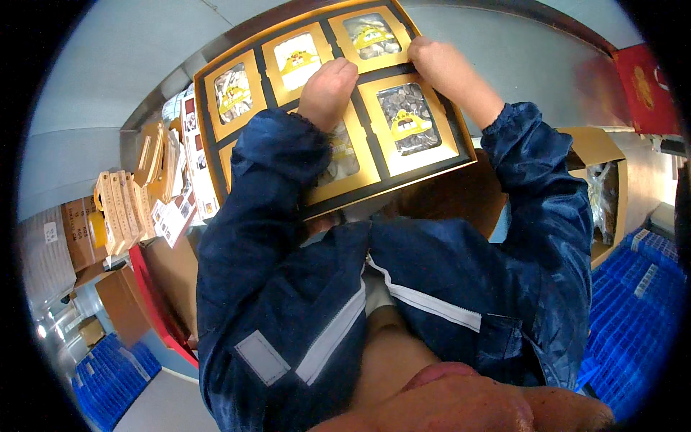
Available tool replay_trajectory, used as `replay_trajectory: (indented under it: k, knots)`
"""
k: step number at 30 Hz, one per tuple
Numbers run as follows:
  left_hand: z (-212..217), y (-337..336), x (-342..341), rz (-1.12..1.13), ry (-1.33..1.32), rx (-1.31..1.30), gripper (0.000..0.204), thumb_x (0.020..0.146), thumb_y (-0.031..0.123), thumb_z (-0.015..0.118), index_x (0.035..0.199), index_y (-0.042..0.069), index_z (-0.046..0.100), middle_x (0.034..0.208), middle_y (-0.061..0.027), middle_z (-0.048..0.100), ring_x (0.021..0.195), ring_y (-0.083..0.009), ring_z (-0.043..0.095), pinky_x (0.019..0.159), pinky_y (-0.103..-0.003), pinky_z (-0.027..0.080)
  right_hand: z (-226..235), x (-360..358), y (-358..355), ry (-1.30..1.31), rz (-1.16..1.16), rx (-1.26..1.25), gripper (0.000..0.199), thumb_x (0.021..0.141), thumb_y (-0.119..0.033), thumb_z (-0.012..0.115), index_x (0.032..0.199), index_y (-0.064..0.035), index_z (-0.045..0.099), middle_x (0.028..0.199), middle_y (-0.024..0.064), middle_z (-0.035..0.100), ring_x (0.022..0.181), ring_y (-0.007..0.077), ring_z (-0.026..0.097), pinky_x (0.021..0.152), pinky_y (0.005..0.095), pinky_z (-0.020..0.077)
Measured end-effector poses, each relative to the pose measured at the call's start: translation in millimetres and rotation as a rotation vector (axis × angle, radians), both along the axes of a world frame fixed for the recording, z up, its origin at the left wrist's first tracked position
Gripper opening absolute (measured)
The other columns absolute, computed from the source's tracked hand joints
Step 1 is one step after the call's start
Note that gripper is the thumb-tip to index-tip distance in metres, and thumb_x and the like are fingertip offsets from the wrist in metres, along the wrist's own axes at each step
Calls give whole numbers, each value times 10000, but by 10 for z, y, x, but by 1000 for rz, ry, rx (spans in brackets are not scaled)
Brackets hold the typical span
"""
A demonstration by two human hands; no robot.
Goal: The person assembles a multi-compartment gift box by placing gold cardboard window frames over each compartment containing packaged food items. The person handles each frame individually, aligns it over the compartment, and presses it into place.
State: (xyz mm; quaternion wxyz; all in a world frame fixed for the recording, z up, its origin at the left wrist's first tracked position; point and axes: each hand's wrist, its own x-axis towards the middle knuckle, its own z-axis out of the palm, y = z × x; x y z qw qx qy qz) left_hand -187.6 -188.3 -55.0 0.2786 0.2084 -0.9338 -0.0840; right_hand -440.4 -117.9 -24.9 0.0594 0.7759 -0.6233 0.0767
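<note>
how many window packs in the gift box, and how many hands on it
window packs in the gift box: 6
hands on it: 2, left hand and right hand
total: 8

Both arms, in dark blue sleeves, are reaching forward with elbows bent, the left hand (327, 92) curling into a loose fist and the right hand (440, 63) pressing down, fingers folded.
</note>
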Motion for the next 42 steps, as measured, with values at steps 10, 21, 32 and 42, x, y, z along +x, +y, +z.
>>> replay_trajectory:
  k: [10,21,32,42]
  knots:
    - [137,73,197,-57,-253,-73,414,933,134,587,1319,-15,562,1346,-204,597,1264,-364,562,1059,-410,463,-90,208,255,121,-14,-66,119,843,-44,595,904,9,683,988,160,653,1013,299,661,822,374,585]
    - [88,302,53,15,-265,31,650,955,399,634,1409,-36,469,1473,-225,484,1379,-380,448,1132,-490,362,-215,304,295,67,-86,-103,221,850,-71,582,1016,51,662,1029,168,604,988,305,613,829,366,567]
    - [-25,268,-228,107,-195,-48,755,937,544,622,1408,-29,481,1477,-229,487,1394,-358,444,1163,-463,334,-43,48,-747,-152,-324,-38,184,847,-85,600,898,6,751,929,244,723,885,386,722,790,487,580]
    - [-65,270,-192,112,-176,-68,762,932,578,604,1383,-30,508,1465,-227,500,1395,-351,445,1158,-485,333,-48,37,-897,-96,-302,24,156,828,-84,626,858,7,748,872,245,716,843,391,721,733,454,590]
